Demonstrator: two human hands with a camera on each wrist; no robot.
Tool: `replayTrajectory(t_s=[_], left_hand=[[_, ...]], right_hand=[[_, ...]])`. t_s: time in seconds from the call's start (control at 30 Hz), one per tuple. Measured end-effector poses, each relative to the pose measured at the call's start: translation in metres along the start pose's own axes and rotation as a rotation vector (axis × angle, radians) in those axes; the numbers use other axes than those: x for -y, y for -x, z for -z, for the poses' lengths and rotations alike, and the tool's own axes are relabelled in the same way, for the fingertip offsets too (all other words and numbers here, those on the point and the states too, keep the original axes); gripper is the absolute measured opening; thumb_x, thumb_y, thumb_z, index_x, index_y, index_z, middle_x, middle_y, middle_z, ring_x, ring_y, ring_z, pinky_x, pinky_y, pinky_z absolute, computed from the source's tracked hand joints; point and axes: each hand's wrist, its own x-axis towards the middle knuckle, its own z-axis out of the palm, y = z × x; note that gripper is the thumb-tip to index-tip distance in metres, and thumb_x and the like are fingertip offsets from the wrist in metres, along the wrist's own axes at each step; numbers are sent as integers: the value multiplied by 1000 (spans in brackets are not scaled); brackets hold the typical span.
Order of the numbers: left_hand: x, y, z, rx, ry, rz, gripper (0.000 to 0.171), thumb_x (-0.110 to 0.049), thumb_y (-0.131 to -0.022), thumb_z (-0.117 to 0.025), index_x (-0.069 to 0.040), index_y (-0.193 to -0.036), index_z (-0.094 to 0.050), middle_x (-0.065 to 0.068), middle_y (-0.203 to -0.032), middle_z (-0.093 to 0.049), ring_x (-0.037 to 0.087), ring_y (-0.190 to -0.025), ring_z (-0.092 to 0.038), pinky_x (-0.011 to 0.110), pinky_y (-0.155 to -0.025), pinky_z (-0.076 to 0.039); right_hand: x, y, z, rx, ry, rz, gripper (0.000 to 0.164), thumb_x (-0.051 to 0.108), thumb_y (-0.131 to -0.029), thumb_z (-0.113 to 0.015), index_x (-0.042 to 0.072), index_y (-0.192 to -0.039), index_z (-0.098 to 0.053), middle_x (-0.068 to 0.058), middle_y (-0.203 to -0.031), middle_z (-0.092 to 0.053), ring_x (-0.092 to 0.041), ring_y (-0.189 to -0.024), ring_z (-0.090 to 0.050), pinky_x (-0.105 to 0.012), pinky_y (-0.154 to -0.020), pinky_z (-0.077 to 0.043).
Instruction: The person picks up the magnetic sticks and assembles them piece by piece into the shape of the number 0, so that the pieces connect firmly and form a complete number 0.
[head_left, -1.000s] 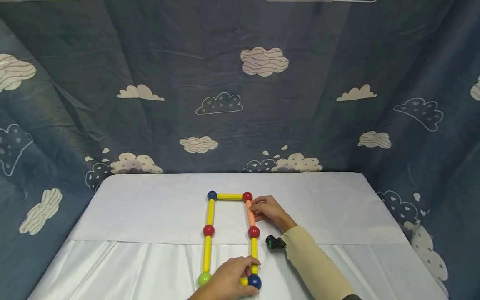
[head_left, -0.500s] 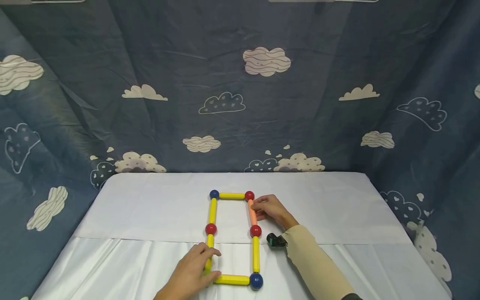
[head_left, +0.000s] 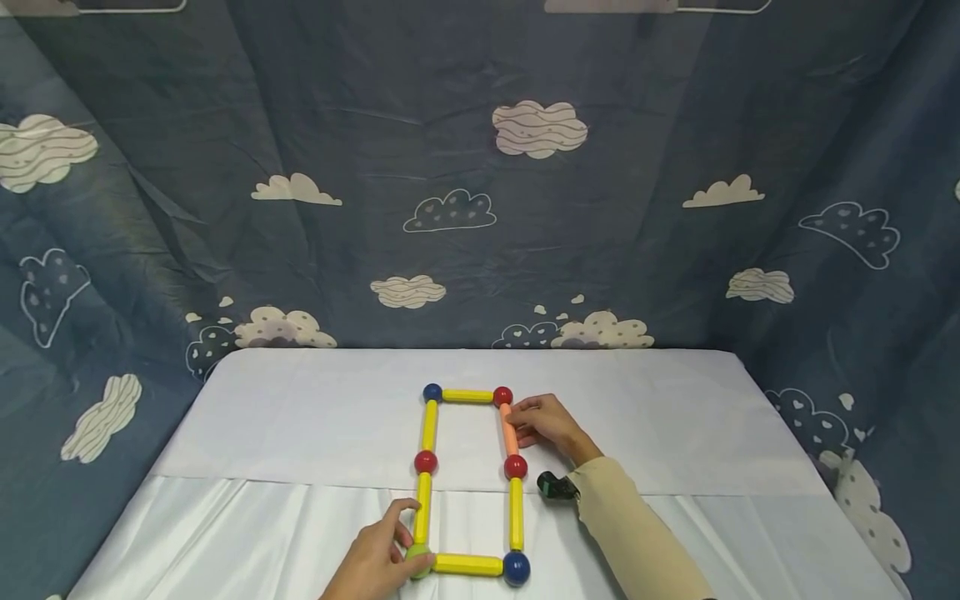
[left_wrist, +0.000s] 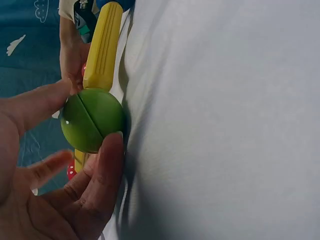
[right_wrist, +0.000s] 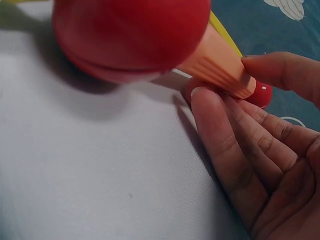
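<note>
Magnetic building sticks and balls form a tall rectangle on the white cloth. At its near left corner my left hand (head_left: 377, 557) holds the green ball (left_wrist: 92, 120) between thumb and fingertips, beside the near yellow stick (head_left: 468, 565). My right hand (head_left: 553, 427) pinches the orange stick (head_left: 509, 435) on the far right side. This stick runs between two red balls, the far one (head_left: 502, 396) and the middle one (head_left: 515, 466). In the right wrist view, the nearer red ball (right_wrist: 130, 35) looms large and the thumb and fingers lie on either side of the orange stick.
Blue balls sit at the near right corner (head_left: 517, 568) and the far left corner (head_left: 432, 392). A red ball (head_left: 425, 462) joins two yellow sticks on the left side. A dark wrist camera (head_left: 557, 486) juts from the right sleeve. A cloud-print curtain (head_left: 450, 250) rises behind the table.
My left hand has moved left from the near right corner of the rectangle to the green ball. My right hand has stayed at the orange stick. The view has shifted slightly.
</note>
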Motion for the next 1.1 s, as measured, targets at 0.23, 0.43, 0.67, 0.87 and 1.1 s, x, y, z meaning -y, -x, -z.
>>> replayTrajectory(t_s=[0.23,0.43,0.67,0.87,1.1], left_hand=[[7,0,2,53,38,-62,26,-30,-86,-72,-13,-104,-65,-3,-83,-54,7,-62,-46,22,-55,-40],[10,0,1,52,69,-82,19,-30,-88,-70,-14,-98,-69,-4,-84,-55,5,-62,-45,21,-56,-40],[13,0,-2,33,102,-109,19,-29,-88,-71,-12,-96,-70,-3,-85,-57,3,-60,-46,20,-55,-41],[14,-2,-3,22,104,-117,18,-28,-87,-72,-13,-95,-69,-5,-83,-56,2,-59,-45,20,-54,-40],[18,-1,-4,3,92,-171,17,-28,-86,-73,-13,-93,-69,-9,-80,-55,0,-59,-44,20,-54,-41]], right_hand=[[2,5,-4,-36,40,33,24,15,-87,-70,-2,-103,-67,-10,-83,-67,-16,-59,-64,-28,-58,-56],[6,12,-10,-83,126,33,29,18,-82,-77,-1,-101,-66,-10,-78,-65,-15,-51,-58,-24,-51,-52],[7,16,-15,-101,137,14,30,13,-82,-76,-3,-106,-65,-10,-78,-63,-14,-52,-58,-24,-51,-52],[4,14,-16,-73,48,1,31,12,-86,-71,-4,-111,-63,-11,-83,-66,-15,-57,-63,-27,-55,-55],[0,16,-22,-102,-11,-2,30,11,-90,-65,-5,-115,-60,-12,-86,-64,-17,-62,-64,-28,-57,-56]])
